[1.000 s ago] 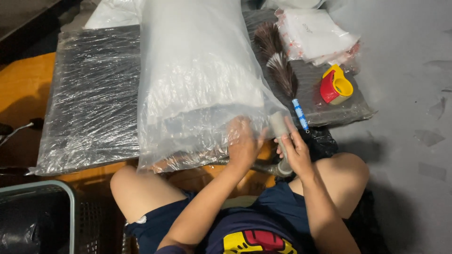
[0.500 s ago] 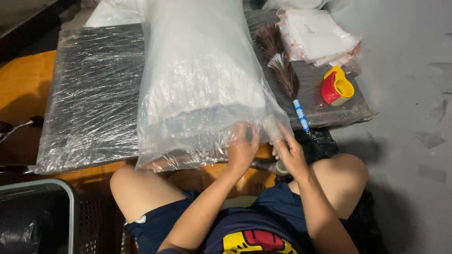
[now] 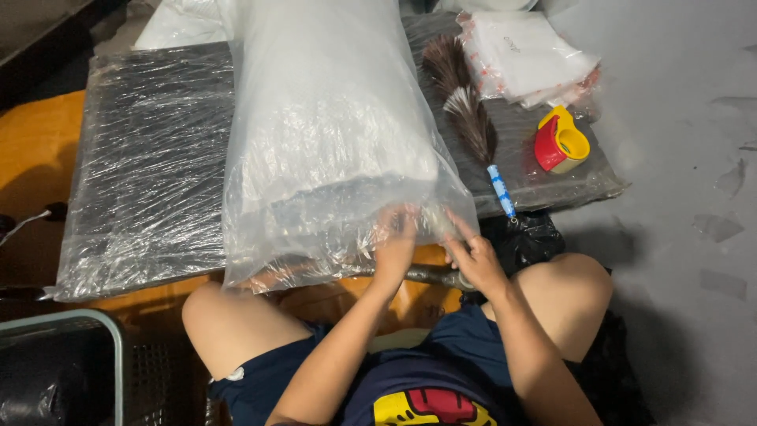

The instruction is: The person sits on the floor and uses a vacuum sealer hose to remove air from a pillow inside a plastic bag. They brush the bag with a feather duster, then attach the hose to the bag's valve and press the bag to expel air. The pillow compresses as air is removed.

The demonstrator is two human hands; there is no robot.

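1. Both your hands are at the near end of the big clear plastic bag (image 3: 331,142), which lies lengthwise across the wrapped board, open end at 6 o'clock toward your lap.
2. Left hand (image 3: 397,244): fingers pressed flat on the film near the bag's corner, pinning it. Right hand (image 3: 473,256): fingers curled, pinching the bag's edge; can't tell if anything else is in that grip.
3. Risk: the film is thin and stretched over bulky contents. Pull hard at the corner and it likely tears or the mouth slips out of the pinch.
4. Risk: the bag overhangs the board edge at 6 o'clock, so it could slide into your lap if the left hand lifts.
5. Risk: feather duster (image 3: 465,118) lies just beside the bag at 2 o'clock; shifting the bag may knock it.
6. Surface: low dark board (image 3: 150,166) wrapped in crinkled film, on an orange base. Tape dispenser (image 3: 560,142), red and yellow, at 2 o'clock; stack of flat clear pouches (image 3: 528,55) behind it.
7. Room: grey concrete floor (image 3: 678,237) at 3 o'clock, mesh basket (image 3: 71,371) at 8 o'clock.
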